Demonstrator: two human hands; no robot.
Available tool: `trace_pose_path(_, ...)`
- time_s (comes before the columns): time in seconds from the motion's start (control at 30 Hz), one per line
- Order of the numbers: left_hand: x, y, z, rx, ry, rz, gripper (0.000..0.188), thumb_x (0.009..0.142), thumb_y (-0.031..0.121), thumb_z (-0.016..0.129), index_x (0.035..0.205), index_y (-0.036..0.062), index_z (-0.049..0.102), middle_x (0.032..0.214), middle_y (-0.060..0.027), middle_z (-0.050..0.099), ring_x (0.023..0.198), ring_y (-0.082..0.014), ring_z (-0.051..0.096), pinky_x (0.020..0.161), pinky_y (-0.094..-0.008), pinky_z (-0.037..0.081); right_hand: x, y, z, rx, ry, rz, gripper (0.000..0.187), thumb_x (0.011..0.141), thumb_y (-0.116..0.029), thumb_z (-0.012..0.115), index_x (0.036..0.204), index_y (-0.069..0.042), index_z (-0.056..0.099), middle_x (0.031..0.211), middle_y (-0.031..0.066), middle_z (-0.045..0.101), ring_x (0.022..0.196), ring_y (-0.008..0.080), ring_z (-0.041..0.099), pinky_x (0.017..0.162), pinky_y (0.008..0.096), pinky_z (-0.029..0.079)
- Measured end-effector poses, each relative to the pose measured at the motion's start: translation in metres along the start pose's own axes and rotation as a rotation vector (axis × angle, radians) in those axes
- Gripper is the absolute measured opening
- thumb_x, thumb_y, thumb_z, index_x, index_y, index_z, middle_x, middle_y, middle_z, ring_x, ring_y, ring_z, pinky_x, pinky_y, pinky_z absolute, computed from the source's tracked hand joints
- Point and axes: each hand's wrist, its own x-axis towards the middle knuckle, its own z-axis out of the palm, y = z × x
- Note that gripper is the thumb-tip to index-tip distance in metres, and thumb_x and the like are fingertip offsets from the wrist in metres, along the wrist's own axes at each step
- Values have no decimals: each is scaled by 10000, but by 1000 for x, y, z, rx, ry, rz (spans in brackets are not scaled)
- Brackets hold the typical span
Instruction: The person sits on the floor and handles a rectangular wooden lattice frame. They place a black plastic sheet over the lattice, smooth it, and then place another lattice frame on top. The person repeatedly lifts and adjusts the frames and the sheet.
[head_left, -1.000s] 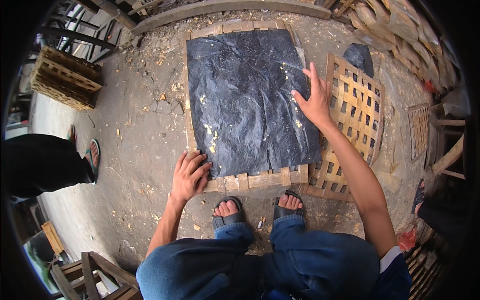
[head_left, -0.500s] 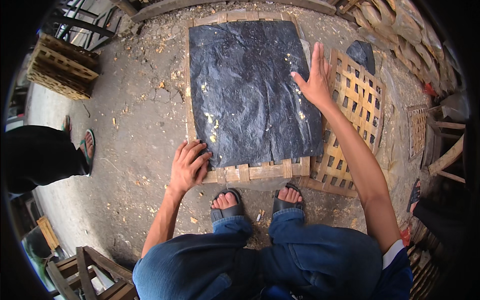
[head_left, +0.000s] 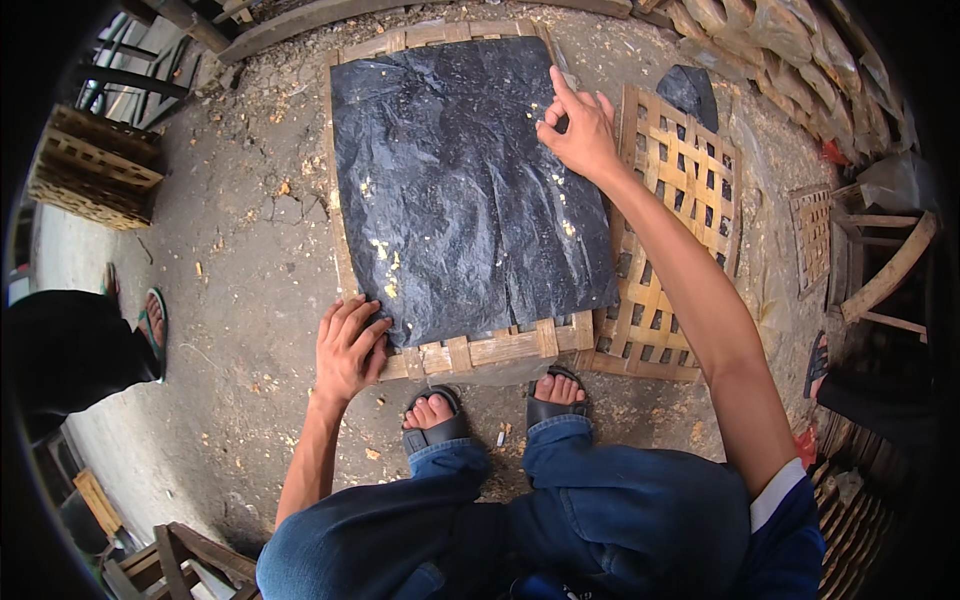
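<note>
A worn grey floor [head_left: 230, 260], strewn with crumbs, spreads beneath everything, bounded at the far side by a wooden beam [head_left: 400, 22] and at the upper right by stacked tan bundles [head_left: 780, 60]. On it, straight ahead of the person, lies a slatted tray [head_left: 480, 352], nearly covered by a wrinkled black sheet [head_left: 460, 200]. The sheet's long axis runs away from the person, its far end leaning slightly left. A second woven tray [head_left: 685, 215] lies just beside it on the right, leaving more open floor on the left, where a stack of trays [head_left: 100, 165] stands well apart. The hands sit diagonally across the sheet: the right hand [head_left: 582, 128] is nearer its far right corner, over the right edge, index finger extended, thumb and another finger bent close together; whether they pinch anything, I cannot tell. The left hand [head_left: 350, 350] touches the near left corner, fingers bent over the edge, a firm grip not discernible. Sandalled feet [head_left: 432, 415] stand just short of the tray. Smallest are yellow flakes [head_left: 390, 280], scattered along both sides of the sheet.
</note>
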Motion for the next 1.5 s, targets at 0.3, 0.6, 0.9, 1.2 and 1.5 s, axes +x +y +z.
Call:
trace_pose_path(0.3,1,1,-1,1,7,-2,330,764,82,724,1090,117,696,1246,-101,642,1256,-327,562,1086,-517,406,-6,10,-9,82,121,80,912,844,-334,764,1572,-107,264,1246,47,637,1257,234,501,1133,492,193)
trace_pose_path(0.6,-1,0,-2,-12,29,-8,308,778,80,719,1084,110,697,1237,-101,642,1252,-325,564,1075,-510,414,-107,4,-39,319,-58,27,748,864,-136,712,1538,-94,391,859,-24,630,1168,201,638,1132,500,248)
trace_pose_path(0.9,2,0,-2,-11,20,13,305,780,79,716,1084,99,698,1236,-107,641,1245,-335,567,1061,-512,423,-174,-37,-22,115,8,69,1179,840,-317,749,1587,-16,-111,1623,231,185,1534,369,173,1161,660,50)
trace_pose_path(1.2,1,2,0,-4,29,15,312,774,70,716,1085,92,697,1237,-116,640,1249,-341,565,1055,-510,426,-155,-26,-38,151,-88,118,1002,834,-262,790,1595,-43,175,1303,75,593,1271,257,470,1102,514,205)
trace_pose_path(1.5,0,1,1,-2,21,10,319,773,67,718,1089,99,697,1235,-111,642,1252,-336,566,1051,-509,431,-135,-28,-16,62,155,110,923,851,-294,764,1581,-73,245,1436,87,535,1355,291,395,1128,529,181)
